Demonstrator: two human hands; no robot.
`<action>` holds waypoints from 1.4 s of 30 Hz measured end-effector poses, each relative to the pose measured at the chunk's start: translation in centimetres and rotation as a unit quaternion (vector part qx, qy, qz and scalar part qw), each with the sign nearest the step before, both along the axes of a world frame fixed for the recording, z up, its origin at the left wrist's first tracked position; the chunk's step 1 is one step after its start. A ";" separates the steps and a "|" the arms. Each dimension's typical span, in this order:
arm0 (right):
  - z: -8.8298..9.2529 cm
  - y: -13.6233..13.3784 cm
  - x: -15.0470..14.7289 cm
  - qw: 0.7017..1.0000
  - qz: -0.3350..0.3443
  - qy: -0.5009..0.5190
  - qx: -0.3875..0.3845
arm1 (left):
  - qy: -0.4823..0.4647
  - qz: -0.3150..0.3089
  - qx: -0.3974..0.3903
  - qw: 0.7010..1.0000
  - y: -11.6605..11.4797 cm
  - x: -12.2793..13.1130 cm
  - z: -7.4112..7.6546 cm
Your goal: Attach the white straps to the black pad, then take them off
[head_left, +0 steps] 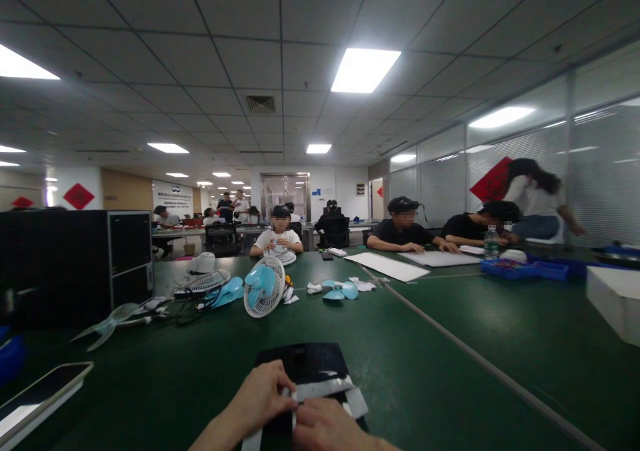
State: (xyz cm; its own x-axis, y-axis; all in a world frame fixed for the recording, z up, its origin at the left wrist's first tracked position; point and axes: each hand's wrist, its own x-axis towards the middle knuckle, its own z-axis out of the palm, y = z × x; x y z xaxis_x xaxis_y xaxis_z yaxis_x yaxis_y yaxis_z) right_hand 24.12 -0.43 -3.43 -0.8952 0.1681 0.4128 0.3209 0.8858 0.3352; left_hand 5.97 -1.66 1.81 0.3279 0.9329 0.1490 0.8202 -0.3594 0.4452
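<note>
A flat black panel [305, 357] lies on the green table in front of me, with pale strips across it and along its edges. My left hand [267, 391] is closed over the panel, its thumb and forefinger pinching the end of a white strip [320, 389]. Beside it, my right hand [325, 424] is curled over the lower part of the panel, its fingertips close to those of the left. What the right fingers grip is hidden under them. Another pale strip [357, 403] sticks out past the panel's right edge.
A white fan with blue blades [264, 287] and loose blue blades [340, 290] lie farther up the green table [425, 371]. A phone [43, 394] is at left, near a black computer case [75, 264]. Co-workers sit across and at right, by blue trays [520, 267].
</note>
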 end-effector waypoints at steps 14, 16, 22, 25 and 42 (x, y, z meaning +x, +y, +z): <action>-0.1 -0.1 0.6 0.998 0.003 -0.019 -0.066 | -0.054 0.007 0.018 0.998 0.3 0.0 -1.0; 0.0 -0.3 0.8 0.995 -0.010 0.005 -0.096 | -0.057 0.007 0.017 0.998 0.2 0.0 -0.9; 0.2 -0.6 0.7 0.987 -0.066 0.030 -0.143 | -0.045 0.006 0.016 0.999 -0.1 0.2 -0.4; -0.2 -0.5 0.6 0.991 -0.062 -0.003 -0.116 | -0.036 0.007 0.018 0.999 0.0 0.2 -0.5; -0.3 -0.1 0.4 0.986 -0.101 0.013 -0.130 | -0.013 -0.039 0.022 0.999 0.0 -0.6 -0.2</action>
State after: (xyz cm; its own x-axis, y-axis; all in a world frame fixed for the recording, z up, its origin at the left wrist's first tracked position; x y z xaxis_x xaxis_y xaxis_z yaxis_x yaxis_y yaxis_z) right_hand 24.55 -0.58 -3.73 -0.8228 0.4446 0.3539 0.5046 0.8581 0.0950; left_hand 5.40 -1.62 1.56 0.3942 0.8974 0.1982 0.7773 -0.4407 0.4491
